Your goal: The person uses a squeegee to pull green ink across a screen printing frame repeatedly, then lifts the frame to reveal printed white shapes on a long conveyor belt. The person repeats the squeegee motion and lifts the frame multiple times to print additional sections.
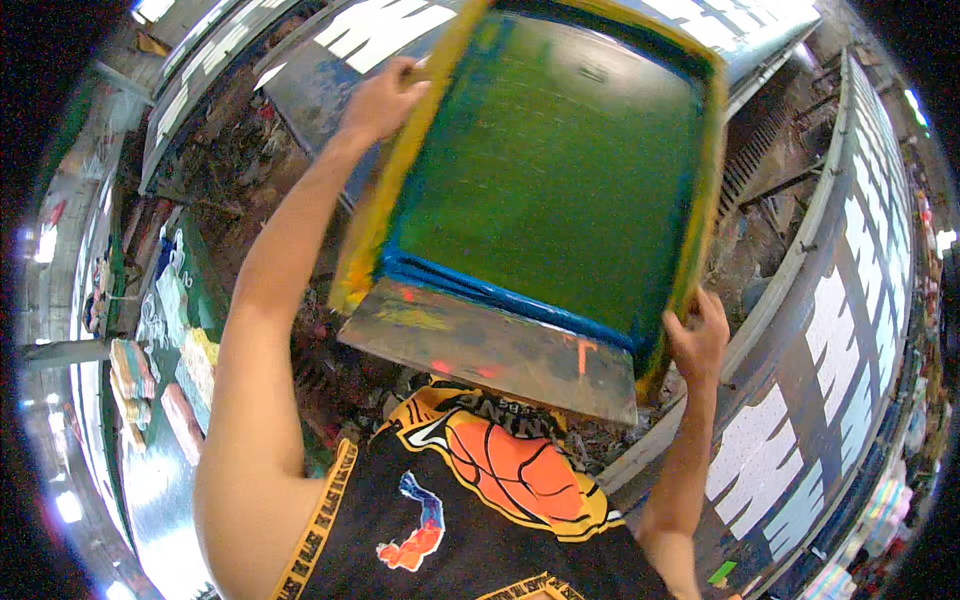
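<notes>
A screen printing frame [560,150] with a green mesh and yellow, ink-stained edges is held up in front of me, tilted. My left hand [390,100] grips its left edge near the far end. My right hand [697,335] is closed on the right edge near the close corner. A wide grey squeegee [490,350] with orange and yellow smears lies across the near end of the frame. Thick blue ink [510,300] runs along the squeegee's edge and up the frame's inner sides. The fingers under the frame are partly hidden.
Long printing tables run on both sides; the right table [800,400] carries white cut pieces in a row, as does the far-left table [230,40]. Stacks of folded cloth [135,380] lie at the left. A littered, dark floor [250,170] shows between the tables.
</notes>
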Tool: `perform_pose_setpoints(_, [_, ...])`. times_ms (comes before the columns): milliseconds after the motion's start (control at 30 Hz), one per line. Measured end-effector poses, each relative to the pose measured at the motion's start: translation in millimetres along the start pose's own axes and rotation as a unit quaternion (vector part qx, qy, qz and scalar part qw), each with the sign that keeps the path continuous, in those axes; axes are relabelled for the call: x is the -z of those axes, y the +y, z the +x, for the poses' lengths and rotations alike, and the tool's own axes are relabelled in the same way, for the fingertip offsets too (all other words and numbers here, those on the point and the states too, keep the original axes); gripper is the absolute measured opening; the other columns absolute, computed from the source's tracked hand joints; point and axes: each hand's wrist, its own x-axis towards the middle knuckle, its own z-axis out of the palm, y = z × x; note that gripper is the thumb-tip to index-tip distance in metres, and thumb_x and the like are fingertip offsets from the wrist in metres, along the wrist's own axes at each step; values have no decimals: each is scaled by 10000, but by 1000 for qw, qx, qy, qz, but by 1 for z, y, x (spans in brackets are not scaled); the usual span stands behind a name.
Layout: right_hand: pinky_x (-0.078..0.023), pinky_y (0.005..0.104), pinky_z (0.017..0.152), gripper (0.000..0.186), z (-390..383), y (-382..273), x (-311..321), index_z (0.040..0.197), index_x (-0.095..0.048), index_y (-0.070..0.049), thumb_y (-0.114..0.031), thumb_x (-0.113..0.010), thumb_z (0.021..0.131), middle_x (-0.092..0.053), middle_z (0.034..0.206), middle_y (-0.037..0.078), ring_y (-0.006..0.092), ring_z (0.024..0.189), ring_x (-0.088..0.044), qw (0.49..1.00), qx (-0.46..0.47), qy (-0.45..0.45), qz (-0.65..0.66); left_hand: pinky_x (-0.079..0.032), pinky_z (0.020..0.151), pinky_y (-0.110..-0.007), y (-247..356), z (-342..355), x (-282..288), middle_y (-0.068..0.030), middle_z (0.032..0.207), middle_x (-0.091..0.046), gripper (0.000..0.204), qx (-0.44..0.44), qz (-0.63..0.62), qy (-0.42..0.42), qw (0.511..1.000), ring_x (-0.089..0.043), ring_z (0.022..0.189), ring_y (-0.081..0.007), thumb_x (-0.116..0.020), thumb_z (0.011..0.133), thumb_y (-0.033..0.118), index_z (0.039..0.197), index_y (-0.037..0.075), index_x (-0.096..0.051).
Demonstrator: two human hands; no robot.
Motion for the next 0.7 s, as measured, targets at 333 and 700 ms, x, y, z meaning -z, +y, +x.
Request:
perform_pose_setpoints(333, [-569, 435, 970, 575, 145, -122, -98, 1297, -735, 19, -208, -800, 773, -735, 1128, 224, 369, 1056, -723, 950, 251, -177, 56, -511, 1092, -469, -197, -214, 150, -145, 1394, -724, 552, 256, 91, 147, 951, -689, 1286, -380, -725, 998, 541, 1427, 204, -638])
perform_pose_setpoints(700, [-590, 490, 909, 458, 241, -144, -171, 1181, -788, -47, -262, -835, 780, -758, 1051, 226, 396, 973, -737, 882, 392, -253, 64, -493, 1106, -448, -196, -332, 139, -137, 1429, -705, 644, 366, 128, 191, 902, -662, 1325, -356, -729, 973, 601, 1425, 147, -659])
